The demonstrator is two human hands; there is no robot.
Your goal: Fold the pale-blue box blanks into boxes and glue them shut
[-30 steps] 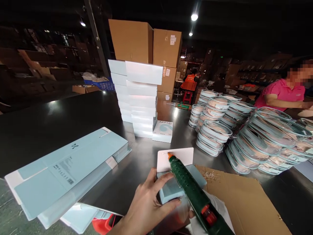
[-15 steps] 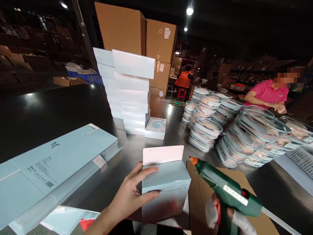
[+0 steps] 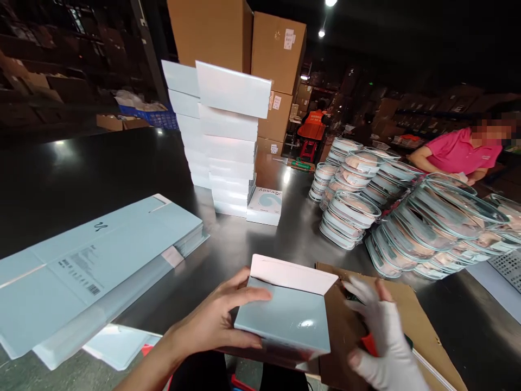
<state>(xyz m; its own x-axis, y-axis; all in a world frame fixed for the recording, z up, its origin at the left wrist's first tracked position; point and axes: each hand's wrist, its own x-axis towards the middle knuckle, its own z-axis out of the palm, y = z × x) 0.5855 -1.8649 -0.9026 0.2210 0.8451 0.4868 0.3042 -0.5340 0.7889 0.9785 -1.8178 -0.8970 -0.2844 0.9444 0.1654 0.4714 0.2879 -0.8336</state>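
Note:
My left hand (image 3: pixel 228 312) grips a light blue box (image 3: pixel 285 315) by its left side, fingers on the upper face and thumb lower down. The box's white-lined flap (image 3: pixel 291 274) stands up along the far edge. A glossy bright patch shows on the upper face; I cannot tell whether it is glue or a reflection. My right hand (image 3: pixel 385 331), in a white glove with bare fingertips, is open and slightly blurred, just right of the box. Beneath it lies a green glue gun (image 3: pixel 408 341), mostly hidden, its red trigger and glue stick (image 3: pixel 433 369) showing.
Flat blue cartons (image 3: pixel 134 244) are piled at left. Folded boxes (image 3: pixel 234 152) stand stacked behind, beside a small printed box (image 3: pixel 264 206). Oval clear-lidded packs (image 3: pixel 350 217) fill the right. Cardboard (image 3: pixel 407 304) lies under the glue gun. A co-worker in pink (image 3: pixel 459 152) is across the table.
My right hand has let go of the glue gun, which is now down on the cardboard. The box has been tipped so its upper face turns toward me, with the flap leaning back.

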